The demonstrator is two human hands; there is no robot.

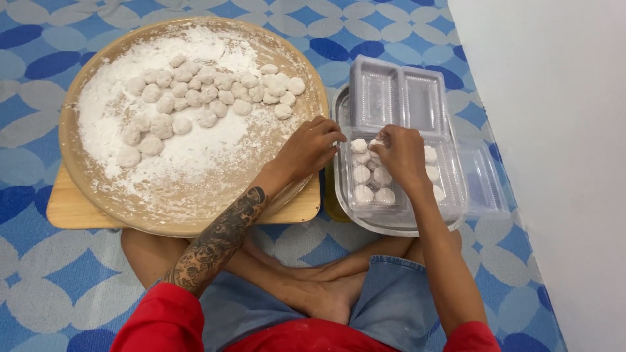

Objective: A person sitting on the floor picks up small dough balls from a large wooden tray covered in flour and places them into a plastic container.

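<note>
Dough balls fill my view: small floured white balls (195,98) lie clustered on the round woven bamboo tray (85,189), which sits on a pale wooden board (68,212) at about ten o'clock. My right hand (403,153) hovers over the clear plastic clamshell box (417,98) at two o'clock, its grip pinched shut on one white ball (377,143) above the packed balls (372,186) in the near compartment. My left hand (312,146) rests at the tray's edge, just beside the box, fingers loosely curled, holding nothing I can see. Blue patterned floor mat (39,287) lies underneath.
</note>
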